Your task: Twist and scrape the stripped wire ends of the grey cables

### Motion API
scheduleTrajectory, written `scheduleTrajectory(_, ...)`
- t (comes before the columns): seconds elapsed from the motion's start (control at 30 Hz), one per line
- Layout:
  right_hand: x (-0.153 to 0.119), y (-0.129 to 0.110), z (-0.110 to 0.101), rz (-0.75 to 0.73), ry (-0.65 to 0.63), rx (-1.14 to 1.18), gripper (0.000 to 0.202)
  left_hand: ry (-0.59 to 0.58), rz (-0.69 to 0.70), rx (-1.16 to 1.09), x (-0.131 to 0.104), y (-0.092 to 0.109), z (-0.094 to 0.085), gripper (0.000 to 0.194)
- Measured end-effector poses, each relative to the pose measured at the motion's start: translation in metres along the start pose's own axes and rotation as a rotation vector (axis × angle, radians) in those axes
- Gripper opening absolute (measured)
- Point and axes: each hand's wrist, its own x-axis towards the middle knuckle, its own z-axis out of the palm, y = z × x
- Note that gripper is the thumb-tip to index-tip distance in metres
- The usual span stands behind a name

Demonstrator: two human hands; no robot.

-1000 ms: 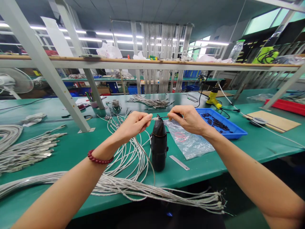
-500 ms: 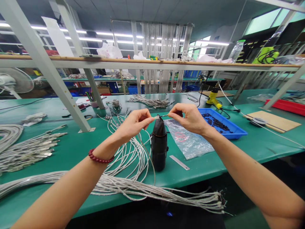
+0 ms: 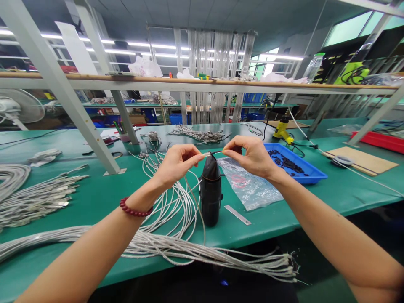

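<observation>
My left hand [image 3: 183,162] is closed in a pinch on the pale end of a white cable [image 3: 198,201], whose length hangs down from the fingers. Opposite it, my right hand [image 3: 248,155] pinches the far end of a thin dark strand [image 3: 217,152] that spans the gap between both hands. Whether the strand joins the cable end is too small to tell. Directly below the gap, a black device with a cone-shaped top [image 3: 211,193] stands upright on the green table [image 3: 183,275]. Its tip comes close to the strand; contact cannot be made out.
A bundle of white cables [image 3: 189,249] crosses the table's front edge. On the right lie a clear plastic bag [image 3: 252,189], a steel ruler [image 3: 237,215] and a blue tray [image 3: 311,179] of small black pieces. Behind is a yellow heat gun [image 3: 282,131]. A shelf [image 3: 202,86] spans above.
My left wrist has shifted very slightly to the right. Both hands keep their pinches, and the strand between them shows a little differently near the right fingertips.
</observation>
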Motion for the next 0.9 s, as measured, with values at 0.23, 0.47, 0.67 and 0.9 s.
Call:
scheduleTrajectory(0.23, 0.001, -0.001, 0.000, -0.024, 0.013, -0.016, 0.005, 0.055, 0.063, -0.039, -0.002, 0.001, 0.001, 0.021)
scheduleTrajectory(0.47, 0.000, -0.004, -0.003, -0.045, -0.048, -0.055, 0.013, 0.018, 0.022, 0.014, -0.004, 0.001, 0.000, 0.030)
scheduleTrajectory(0.67, -0.007, -0.027, -0.011, -0.053, 0.110, -0.135, 0.020, 0.078, 0.027, -0.064, -0.014, -0.001, -0.006, 0.045)
scheduleTrajectory(0.9, -0.070, -0.059, -0.021, 0.153, 0.336, -0.208, 0.007, 0.475, -0.157, -0.460, -0.054, -0.048, -0.041, 0.039)
